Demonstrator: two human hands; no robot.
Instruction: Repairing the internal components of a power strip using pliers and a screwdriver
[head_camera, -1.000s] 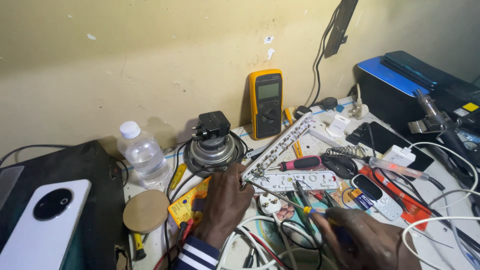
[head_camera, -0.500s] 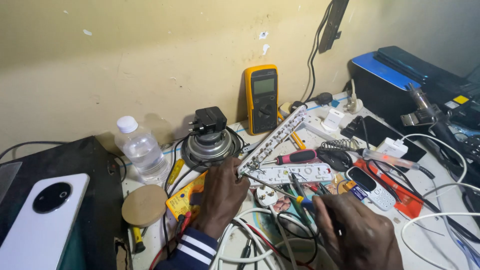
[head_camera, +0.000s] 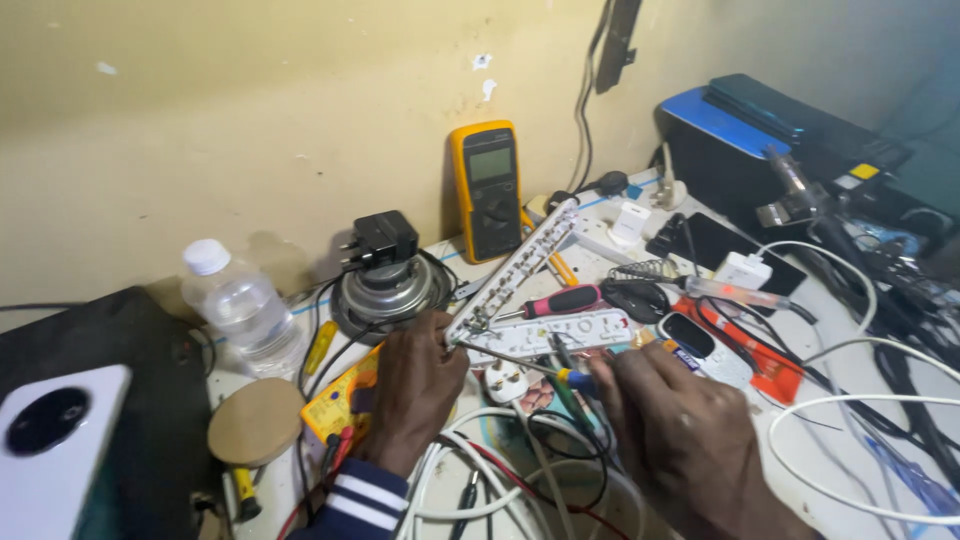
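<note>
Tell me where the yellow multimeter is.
In the head view, the yellow multimeter leans upright against the wall at centre, behind the LED strip and right of the black plug adapter.

White phone (head_camera: 55, 460) cut off at left edge, right hand (head_camera: 690, 440) cropped at bottom edge, screwdriver handle (head_camera: 578, 379) mostly hidden in its grip, yellow meter (head_camera: 340, 400) half covered by left hand (head_camera: 415, 385), cable tangle (head_camera: 900, 300) blurred at right.
</note>
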